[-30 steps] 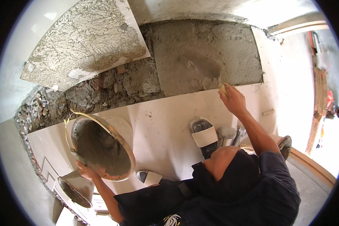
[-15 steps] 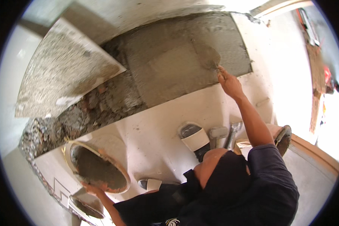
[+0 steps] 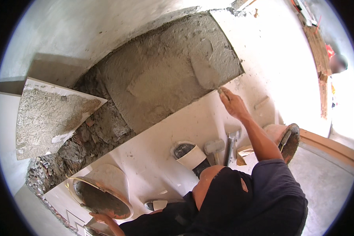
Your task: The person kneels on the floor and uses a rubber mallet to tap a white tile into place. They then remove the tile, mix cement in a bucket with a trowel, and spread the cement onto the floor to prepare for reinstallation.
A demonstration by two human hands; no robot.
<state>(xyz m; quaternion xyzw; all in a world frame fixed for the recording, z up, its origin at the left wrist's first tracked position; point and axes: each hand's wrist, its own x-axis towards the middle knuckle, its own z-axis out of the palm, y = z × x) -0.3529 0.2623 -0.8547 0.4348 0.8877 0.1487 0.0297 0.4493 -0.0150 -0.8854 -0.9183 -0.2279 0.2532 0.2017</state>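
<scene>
My right hand is closed around the handle of a trowel, whose mortar-coated blade lies on a bed of wet grey mortar. The hand is over the bed's near edge, and the handle is mostly hidden in it. At the lower left my left hand grips the near rim of a bucket of grey mortar, its fingertips partly hidden. Farther left, a large tile leans against the wall, its mortar-smeared back facing up.
Broken rubble fills the trench beside the mortar bed. A rubber mallet and a hammer lie by my sandalled foot. Another dirty bucket lies at the right. Wooden boards stand far right.
The trowel has swept toward the near edge of the mortar bed, leaving a thicker ridge and marks behind it. My left hand stays at the bucket's rim. The whole view has shifted and turned.
</scene>
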